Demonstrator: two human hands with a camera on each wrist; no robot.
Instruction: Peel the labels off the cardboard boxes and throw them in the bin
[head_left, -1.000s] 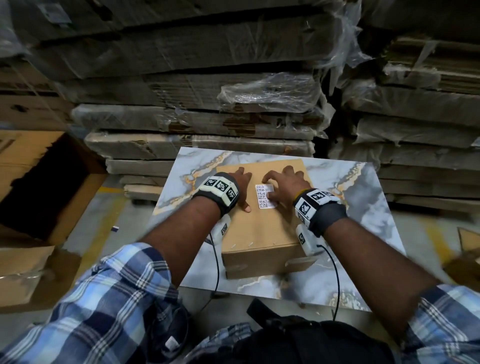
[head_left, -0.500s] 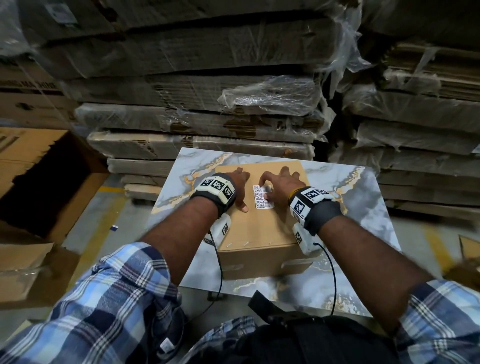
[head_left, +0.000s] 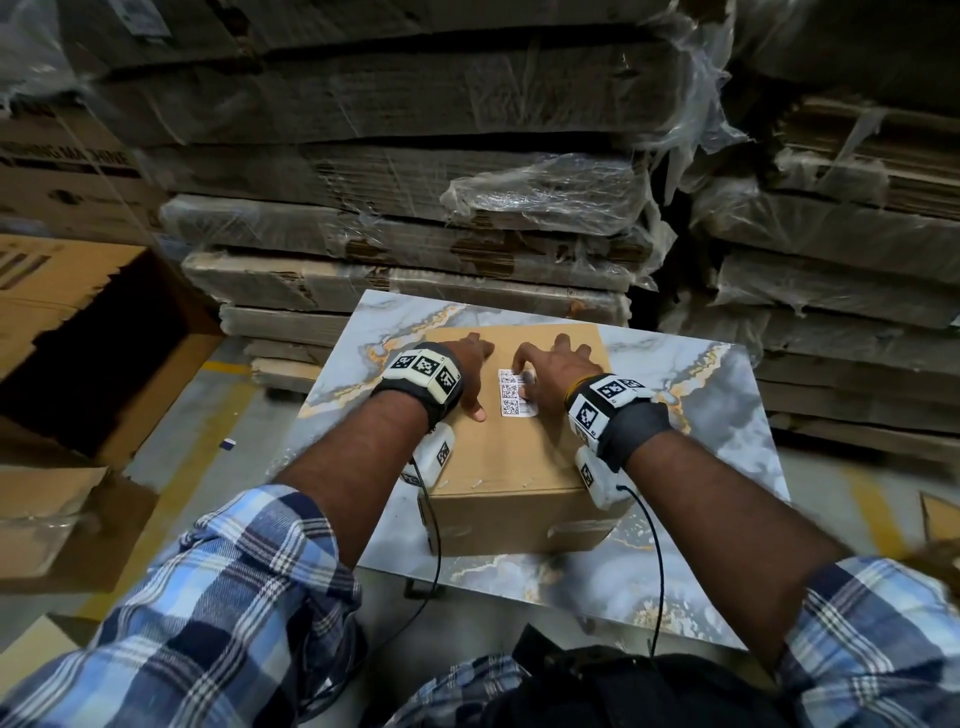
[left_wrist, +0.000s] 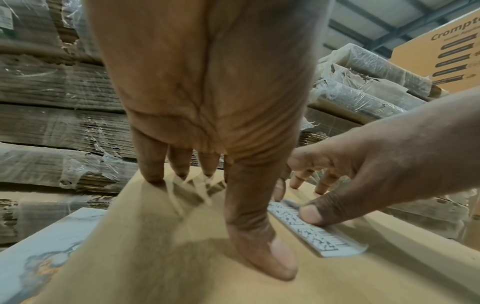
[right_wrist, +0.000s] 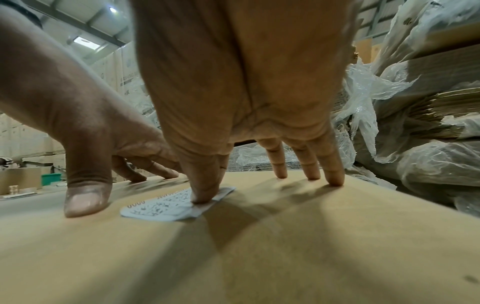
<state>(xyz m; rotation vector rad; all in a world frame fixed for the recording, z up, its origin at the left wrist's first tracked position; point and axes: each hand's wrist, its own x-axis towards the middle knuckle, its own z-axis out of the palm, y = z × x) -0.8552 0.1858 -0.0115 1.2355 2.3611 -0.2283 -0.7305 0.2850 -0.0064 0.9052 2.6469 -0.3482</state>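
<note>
A brown cardboard box (head_left: 498, 457) stands on the marble-patterned table (head_left: 701, 415). A white barcode label (head_left: 511, 392) is stuck on its top. My left hand (head_left: 470, 364) lies flat on the box top just left of the label, fingers straight and thumb pointing back at me. My right hand (head_left: 550, 364) rests on spread fingertips right of the label. In the right wrist view its thumb (right_wrist: 205, 193) presses on the label (right_wrist: 168, 205) at its right edge, which looks slightly lifted. The left wrist view shows the same thumb (left_wrist: 311, 214) on the label (left_wrist: 306, 228).
Plastic-wrapped stacks of flattened cardboard (head_left: 415, 234) rise right behind the table and to the right. A big open cardboard box (head_left: 78, 364) stands on the floor at the left. A green crate (right_wrist: 50, 178) sits far off to the left.
Both hands stay almost where they were on the box top. The right thumb has shifted a little along the label's right edge.
</note>
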